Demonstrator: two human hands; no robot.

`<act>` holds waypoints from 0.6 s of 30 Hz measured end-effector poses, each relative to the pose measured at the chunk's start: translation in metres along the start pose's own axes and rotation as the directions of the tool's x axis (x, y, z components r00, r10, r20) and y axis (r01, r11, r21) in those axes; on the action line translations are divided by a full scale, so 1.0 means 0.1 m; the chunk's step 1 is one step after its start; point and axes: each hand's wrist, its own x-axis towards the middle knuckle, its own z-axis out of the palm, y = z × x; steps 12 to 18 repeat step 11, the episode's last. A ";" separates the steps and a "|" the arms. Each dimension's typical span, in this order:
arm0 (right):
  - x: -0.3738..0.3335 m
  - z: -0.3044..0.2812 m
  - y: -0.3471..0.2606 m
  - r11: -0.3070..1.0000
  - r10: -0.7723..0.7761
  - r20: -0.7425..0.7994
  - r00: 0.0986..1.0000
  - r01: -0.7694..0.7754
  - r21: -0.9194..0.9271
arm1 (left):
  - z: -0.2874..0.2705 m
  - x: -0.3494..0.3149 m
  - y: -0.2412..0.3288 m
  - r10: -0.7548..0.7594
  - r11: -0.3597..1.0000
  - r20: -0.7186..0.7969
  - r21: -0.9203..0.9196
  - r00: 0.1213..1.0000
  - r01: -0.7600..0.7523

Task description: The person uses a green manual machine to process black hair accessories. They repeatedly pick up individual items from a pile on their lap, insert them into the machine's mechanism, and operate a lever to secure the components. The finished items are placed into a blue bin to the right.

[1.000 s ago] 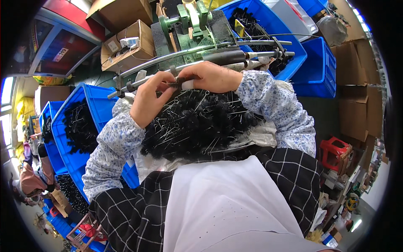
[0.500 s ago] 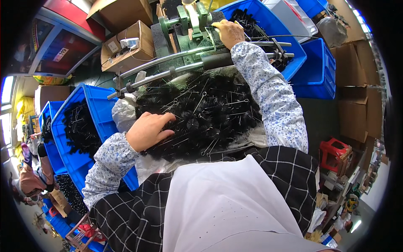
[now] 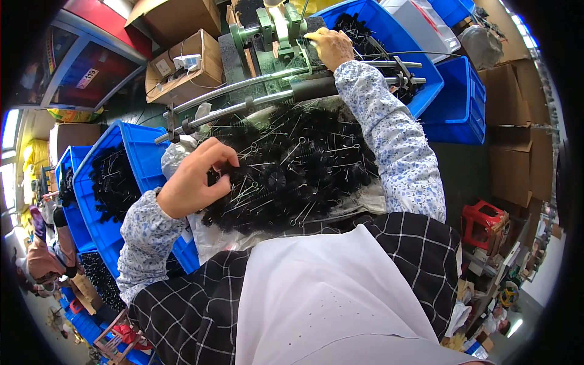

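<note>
Black bristle brushes with twisted wire handles [image 3: 292, 167] lie heaped in a loose pile on the counter just before the person's chest. Left hand [image 3: 193, 181] rests on the pile's left edge, its fingers [image 3: 220, 159] curled together, pinching at a brush. Right hand [image 3: 330, 45] reaches beyond the pile to the green metal machine [image 3: 274, 27], fingers closed on a part there. Blue plastic bins [image 3: 131, 152] flank the pile.

Left hand [image 3: 193, 181]: fingers bent, tips pinching into the heap of black bristle brushes with twisted wire handles [image 3: 292, 167].
Right hand [image 3: 329, 47]: stretched out to the green metal machine [image 3: 277, 27], resting on it; grip unclear.
Left side: blue plastic crate [image 3: 131, 159] holding more brushes.
Behind: brown cardboard box [image 3: 182, 67].
Front: two long grey metal rods [image 3: 243, 97].
</note>
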 end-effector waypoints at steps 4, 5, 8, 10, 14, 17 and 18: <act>0.07 0.00 -0.03 0.999 0.030 0.079 0.996 -0.027 -0.042 | -0.08 0.03 0.11 0.068 0.997 -0.031 0.028 0.997 -0.067; 0.08 0.02 -0.02 0.998 0.034 0.091 0.995 -0.029 -0.053 | -0.11 0.04 0.13 0.091 0.994 -0.058 0.065 0.994 -0.088; 0.06 -0.11 -0.04 0.993 0.037 0.130 0.991 -0.022 -0.117 | -0.17 0.04 0.13 0.113 0.989 -0.136 0.109 0.984 -0.099; -0.02 -0.24 -0.04 0.977 0.131 0.135 0.982 -0.105 -0.185 | -0.22 -0.02 0.07 0.070 0.997 -0.172 0.032 0.983 -0.066; -0.01 -0.29 -0.02 0.958 0.258 0.230 0.938 -0.218 -0.189 | -0.24 -0.03 0.04 0.031 0.999 -0.192 -0.013 0.981 -0.034; -0.01 -0.29 -0.02 0.958 0.258 0.230 0.938 -0.218 -0.189 | -0.24 -0.03 0.04 0.031 0.999 -0.192 -0.013 0.981 -0.034; -0.01 -0.29 -0.02 0.958 0.258 0.230 0.938 -0.218 -0.189 | -0.24 -0.03 0.04 0.031 0.999 -0.192 -0.013 0.981 -0.034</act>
